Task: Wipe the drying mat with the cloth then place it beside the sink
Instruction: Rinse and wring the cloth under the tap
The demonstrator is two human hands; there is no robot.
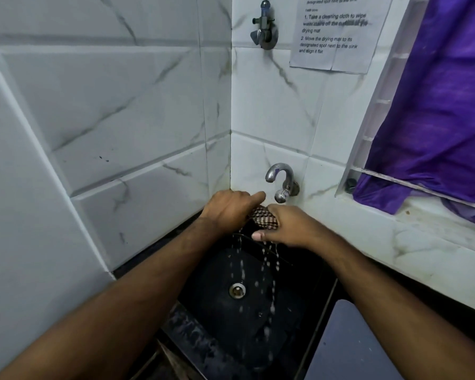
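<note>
Over the black sink [203,281], your left hand [228,209] and right hand [288,226] clamp a twisted checked cloth [262,217], fingers closed on it, water streaming down. Soft, sodden, likely heavy: grip both ends. Tiled walls crowd left and behind; the tap [281,182] sits just beyond. The mat cannot be identified.

cloth [262,217]: mostly hidden (by fingers [258,196]) | notice [332,37]: top cropped
</note>
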